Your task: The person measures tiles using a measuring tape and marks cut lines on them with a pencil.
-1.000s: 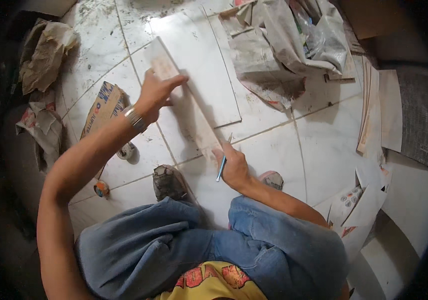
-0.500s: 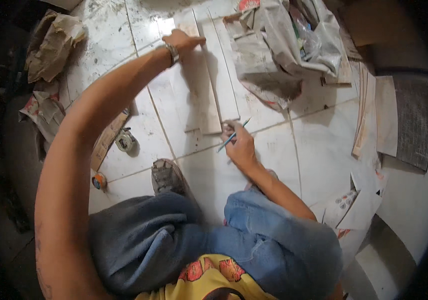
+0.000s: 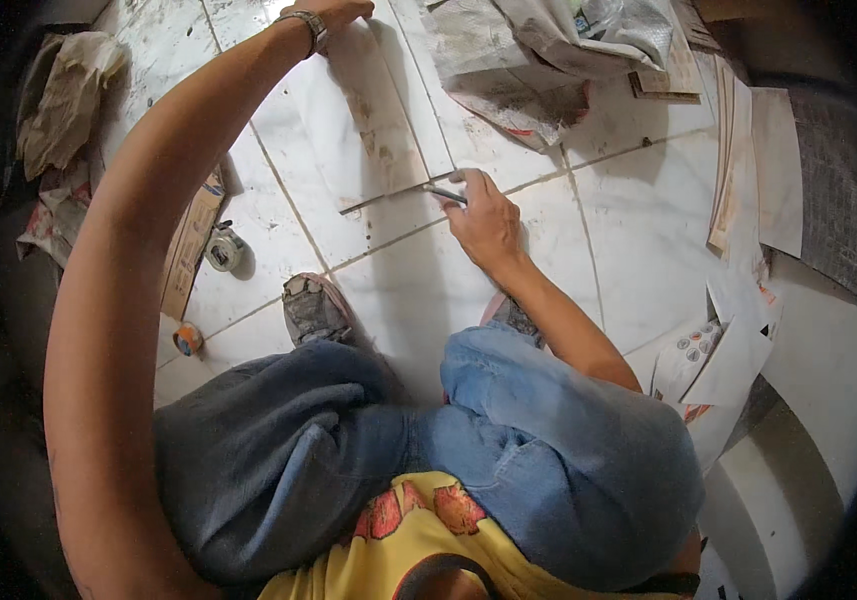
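My left hand (image 3: pixel 348 14) is at the top edge, gripping the far end of a long, pale, dusty tile strip (image 3: pixel 380 122), its fingers partly out of view. The strip lies lengthwise on a larger white tile piece (image 3: pixel 426 125) on the tiled floor. My right hand (image 3: pixel 486 225), at the near right corner of these pieces, holds a pencil (image 3: pixel 448 194) with its tip by the edge. Beside my left forearm lie a round tape measure (image 3: pixel 225 250), a cardboard strip (image 3: pixel 186 278) and a small orange round object (image 3: pixel 188 340).
A crumpled grey sack (image 3: pixel 513 55) lies at the upper right and torn brown paper (image 3: pixel 68 100) at the upper left. Stacked boards and tile pieces (image 3: pixel 783 170) line the right side, with white scraps (image 3: pixel 733 360) below them. My shoes (image 3: pixel 316 308) and knees frame the near floor.
The strip was slanted in my hands and now lies along the white tile. My left hand moved up to its far end; my right hand with the pencil moved up to the near edge.
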### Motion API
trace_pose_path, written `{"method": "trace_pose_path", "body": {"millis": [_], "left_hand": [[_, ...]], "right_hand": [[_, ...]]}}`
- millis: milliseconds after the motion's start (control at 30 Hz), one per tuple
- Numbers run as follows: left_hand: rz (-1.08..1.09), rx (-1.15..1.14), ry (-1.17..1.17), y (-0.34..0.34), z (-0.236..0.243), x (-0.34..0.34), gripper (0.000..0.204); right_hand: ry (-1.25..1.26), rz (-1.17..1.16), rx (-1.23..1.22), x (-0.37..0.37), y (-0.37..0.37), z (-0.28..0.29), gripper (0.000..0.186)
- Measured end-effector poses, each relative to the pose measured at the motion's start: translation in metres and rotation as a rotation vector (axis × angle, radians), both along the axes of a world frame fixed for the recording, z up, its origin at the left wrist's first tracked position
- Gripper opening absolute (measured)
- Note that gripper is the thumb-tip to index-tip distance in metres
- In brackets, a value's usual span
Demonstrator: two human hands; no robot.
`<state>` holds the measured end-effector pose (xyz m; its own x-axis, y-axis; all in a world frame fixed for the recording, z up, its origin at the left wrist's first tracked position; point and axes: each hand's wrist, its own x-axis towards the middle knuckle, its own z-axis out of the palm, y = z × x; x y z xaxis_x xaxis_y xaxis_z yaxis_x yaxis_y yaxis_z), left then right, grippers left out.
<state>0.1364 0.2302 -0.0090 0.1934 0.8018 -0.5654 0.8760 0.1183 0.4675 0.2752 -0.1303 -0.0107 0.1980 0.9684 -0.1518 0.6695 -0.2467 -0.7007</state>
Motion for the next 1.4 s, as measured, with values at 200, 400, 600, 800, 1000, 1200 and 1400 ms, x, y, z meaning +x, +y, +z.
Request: {"method": "trace_pose_path", "body": {"millis": [200,400,600,800,1000,1200,1400], "left_hand": [[0.035,-0.016,-0.096,0.0,-0.008,0.0,0.067],[-0.038,-0.007,-0.084,-0.003,-0.008,0.002,0.053],[-0.205,0.242,0.238,-0.005,-0.001,0.006,0.066],[-0.121,0.277,0.282,-0.006,-0.003,0.008,0.086],[0.018,0.309,0.298,-0.003,-0.022,0.004,0.084],[0.028,0.304,0.231,-0.009,-0.021,0.003,0.09],[-0.085,0.597,0.223,0.018,-0.014,-0.024,0.095]], "right_hand": [[-0.038,-0.05,-0.074,-0.005,0.017,-0.015,0.06],[-0.002,-0.067,-0.077,-0.004,0.021,-0.019,0.06],[-0.045,-0.084,-0.133,-0.006,0.027,-0.015,0.06],[-0.033,-0.083,-0.148,-0.005,0.027,-0.013,0.06],[-0.045,-0.091,-0.163,-0.006,0.027,-0.016,0.06],[-0.047,-0.089,-0.136,-0.006,0.026,-0.016,0.059],[-0.011,-0.098,-0.137,-0.002,0.022,-0.02,0.058]]}}
